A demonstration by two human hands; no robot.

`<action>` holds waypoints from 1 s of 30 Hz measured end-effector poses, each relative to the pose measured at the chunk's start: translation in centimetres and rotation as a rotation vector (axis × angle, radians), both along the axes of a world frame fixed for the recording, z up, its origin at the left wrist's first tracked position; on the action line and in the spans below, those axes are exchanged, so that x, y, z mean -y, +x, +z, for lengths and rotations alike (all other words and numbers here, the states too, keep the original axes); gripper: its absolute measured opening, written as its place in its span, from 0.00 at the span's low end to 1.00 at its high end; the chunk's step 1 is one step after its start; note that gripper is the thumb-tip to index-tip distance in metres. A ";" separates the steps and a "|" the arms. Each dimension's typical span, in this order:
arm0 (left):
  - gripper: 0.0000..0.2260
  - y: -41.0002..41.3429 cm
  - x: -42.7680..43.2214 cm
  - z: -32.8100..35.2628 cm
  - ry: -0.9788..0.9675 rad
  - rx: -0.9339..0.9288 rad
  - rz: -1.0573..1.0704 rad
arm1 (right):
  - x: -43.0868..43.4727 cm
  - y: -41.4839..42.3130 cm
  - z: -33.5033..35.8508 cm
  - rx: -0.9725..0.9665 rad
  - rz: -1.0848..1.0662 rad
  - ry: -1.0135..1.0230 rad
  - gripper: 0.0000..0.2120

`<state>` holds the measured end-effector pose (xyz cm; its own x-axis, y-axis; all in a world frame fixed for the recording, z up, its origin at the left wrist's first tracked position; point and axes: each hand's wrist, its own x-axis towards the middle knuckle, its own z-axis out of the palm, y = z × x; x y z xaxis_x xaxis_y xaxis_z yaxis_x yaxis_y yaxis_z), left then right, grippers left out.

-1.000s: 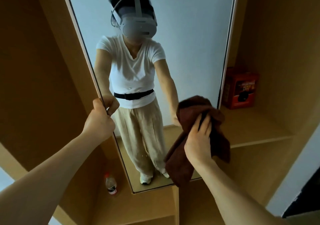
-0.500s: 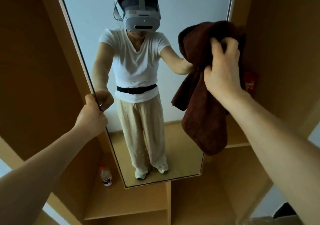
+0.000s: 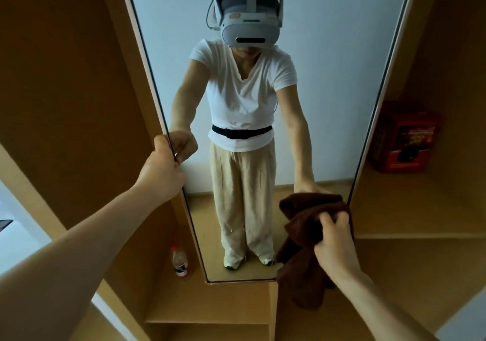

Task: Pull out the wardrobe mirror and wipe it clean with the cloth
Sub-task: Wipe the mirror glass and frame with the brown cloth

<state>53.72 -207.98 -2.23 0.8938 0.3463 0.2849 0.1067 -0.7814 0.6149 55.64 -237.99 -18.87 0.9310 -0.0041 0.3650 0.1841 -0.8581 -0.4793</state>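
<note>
**Wiping under way at the mirror's lower right corner**

Wooden wardrobe shelving [image 3: 410,209] frames one tall frameless mirror [image 3: 328,90], already pulled out. Left hand [image 3: 161,168] has its fingers clenched on the mirror's left edge, steadying it. Right hand [image 3: 335,243] grasps one bunched dark-brown cloth [image 3: 302,230] against the glass. Next, I judge, come firm overlapping strokes across unwiped areas. Also: one plastic bottle [image 3: 180,261], one red box [image 3: 405,138].

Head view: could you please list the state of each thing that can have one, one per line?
Wardrobe mirror: pulled out, upright, gripped at its left edge.
Left hand: shut on the mirror's edge.
Right hand: shut on the cloth.
Brown cloth: bunched, at the mirror's lower right corner.
Plastic bottle: upright, capped.
Red box: upright on the shelf.
</note>
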 end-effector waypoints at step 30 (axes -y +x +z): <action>0.23 -0.7 0.3 0.1 0.039 -0.013 0.008 | 1.1 0.4 4.4 -0.012 -0.075 0.145 0.14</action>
